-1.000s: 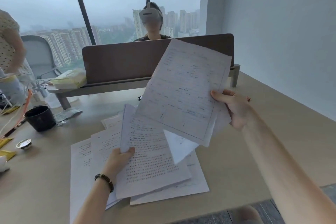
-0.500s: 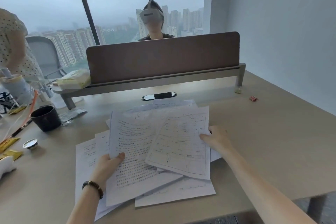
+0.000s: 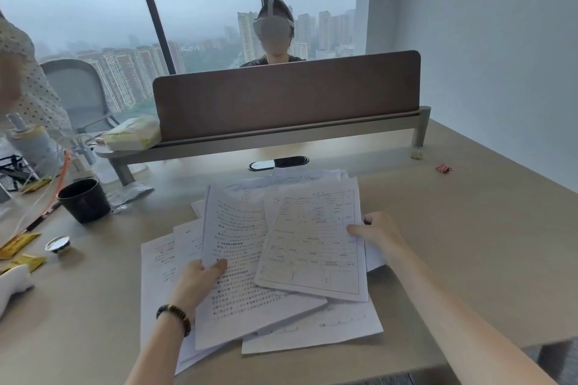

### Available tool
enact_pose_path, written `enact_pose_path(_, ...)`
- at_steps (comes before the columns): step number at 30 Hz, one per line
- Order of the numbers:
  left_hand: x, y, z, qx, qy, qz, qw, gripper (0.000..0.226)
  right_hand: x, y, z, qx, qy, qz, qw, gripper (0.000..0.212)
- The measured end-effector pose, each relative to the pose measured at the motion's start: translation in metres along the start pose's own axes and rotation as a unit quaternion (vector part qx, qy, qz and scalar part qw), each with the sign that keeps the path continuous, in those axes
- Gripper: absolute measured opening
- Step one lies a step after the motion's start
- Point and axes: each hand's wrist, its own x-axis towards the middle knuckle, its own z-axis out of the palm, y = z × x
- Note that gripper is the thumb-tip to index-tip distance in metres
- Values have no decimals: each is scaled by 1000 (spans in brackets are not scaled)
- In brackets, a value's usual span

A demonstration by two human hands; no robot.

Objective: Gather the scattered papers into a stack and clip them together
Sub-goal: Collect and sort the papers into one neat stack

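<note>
The bench is a smooth beige surface; its near edge runs across at 5 o'clock, and bare room lies open from 2 to 4 o'clock of the papers. A brown divider panel stands along the far edge at 12 o'clock. The papers, thin white printed sheets, lie fanned and overlapping at the bench centre, none squared; the lower sheets are mostly covered.

The left hand pinches the left edge of a text sheet, thumb on top, other fingers hidden beneath. The right hand holds the right edge of a form sheet, thumb on top, remaining fingers concealed under the paper.

A black cup stands at 10 o'clock. A small red binder clip lies at 2 o'clock, well apart from the papers; a yellowish clip, hard to make out, rests beside the divider leg.
</note>
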Motion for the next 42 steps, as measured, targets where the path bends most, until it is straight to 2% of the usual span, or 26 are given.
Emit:
enact_pose_path(6,0,4,8,8,-8,3,1000,16,-4,-4,-16,78,8,-3,997,7)
enact_pose_path(11,5,5,14,17,-9,5,1000,17,1,-7,-39,85,49,-29,995,11)
enact_pose_path(15,6,6,19,11,-13,11,1000,17,2,-5,-53,39,26,27,999,46)
enact_pose_path(17,6,7,22,14,-18,13,1000,17,4,3,-58,29,-20,67,997,31)
enact_pose_path(19,7,8,25,20,-19,17,999,17,4,11,-61,14,-38,69,997,8)
enact_pose_path(21,7,8,26,21,-21,18,999,17,3,15,-60,5,-27,47,999,4)
enact_pose_path(25,8,11,31,29,-21,19,999,19,-1,7,-62,-62,6,-10,998,16)
enact_pose_path(31,7,18,41,31,-19,23,999,17,-14,-35,-80,-81,61,-91,991,22)
enact_pose_path(34,8,20,46,21,-19,20,999,15,-29,-61,-91,-63,69,-138,986,17)
enact_pose_path(38,6,24,49,19,-22,19,999,16,-50,-88,-105,-39,82,-204,975,26)
enact_pose_path(42,4,25,53,10,-28,20,999,15,-68,-104,-114,23,38,-237,971,24)
